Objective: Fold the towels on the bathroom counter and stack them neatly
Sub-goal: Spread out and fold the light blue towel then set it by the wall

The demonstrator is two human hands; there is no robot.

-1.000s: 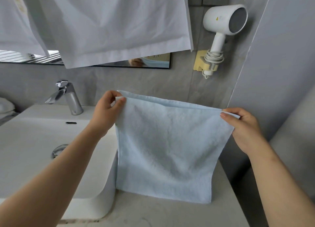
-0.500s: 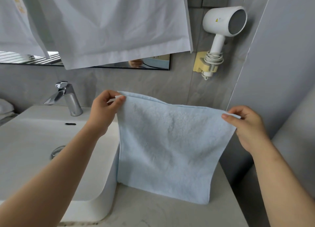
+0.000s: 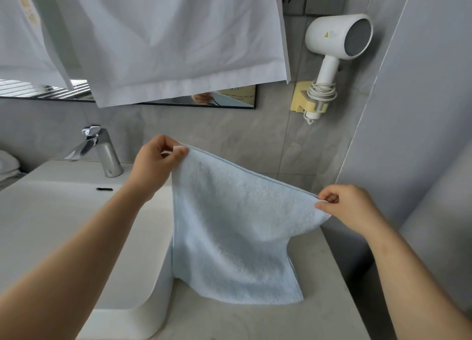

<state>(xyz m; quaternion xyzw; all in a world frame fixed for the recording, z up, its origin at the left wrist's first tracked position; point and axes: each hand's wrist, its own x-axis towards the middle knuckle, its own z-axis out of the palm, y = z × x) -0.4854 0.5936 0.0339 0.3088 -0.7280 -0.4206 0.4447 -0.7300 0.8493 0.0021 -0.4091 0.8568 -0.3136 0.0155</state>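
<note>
A light blue towel (image 3: 237, 232), doubled over, hangs between my two hands above the grey counter (image 3: 229, 319). My left hand (image 3: 155, 166) pinches its upper left corner at about tap height. My right hand (image 3: 350, 209) pinches the upper right corner, lower down, so the top edge slopes down to the right. The towel's bottom edge rests on the counter beside the basin.
A white basin (image 3: 63, 227) with a chrome tap (image 3: 102, 153) fills the left. White cloths (image 3: 166, 38) hang above, over the mirror. A white hair dryer (image 3: 337, 40) sits in a wall holder at the right. A grey wall (image 3: 421, 109) closes the right side. Folded white cloth (image 3: 7, 163) lies at far left.
My right hand has dropped lower with its corner, tilting the towel's top edge and slackening the cloth. The bottom edge now lies on the counter. My left hand has barely moved.
</note>
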